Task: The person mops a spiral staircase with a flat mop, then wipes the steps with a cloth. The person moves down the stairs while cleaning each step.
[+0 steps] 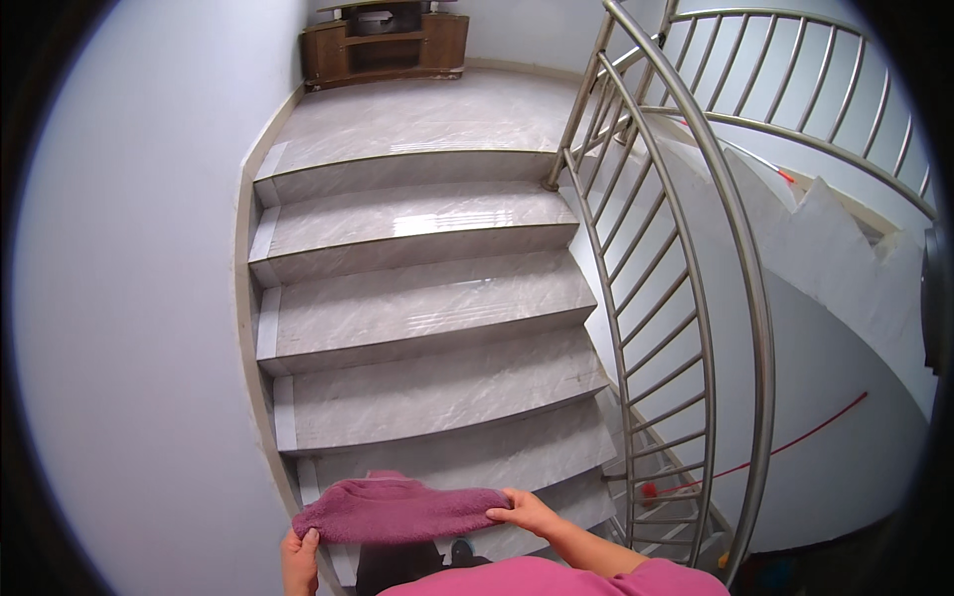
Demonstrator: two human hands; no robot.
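A purple-pink cloth [402, 510], fuzzy like a towel, is stretched between my two hands at the bottom of the view. My left hand [299, 555] pinches its left end, thumb on top, close to the white wall. At the other end, my right hand [525, 512] grips the cloth between thumb and fingers. The cloth looks folded, with a small flap standing up along its far edge. It hangs in front of my body, above the lower stair treads.
Grey marble-look steps [440, 380] rise ahead to a landing [417, 112]. A wooden cabinet [384, 48] stands there by the wall. The white wall [141, 298] borders the left; a stainless-steel railing [762, 328] curves along the right. Beyond it, a red-handled pole [809, 434] leans.
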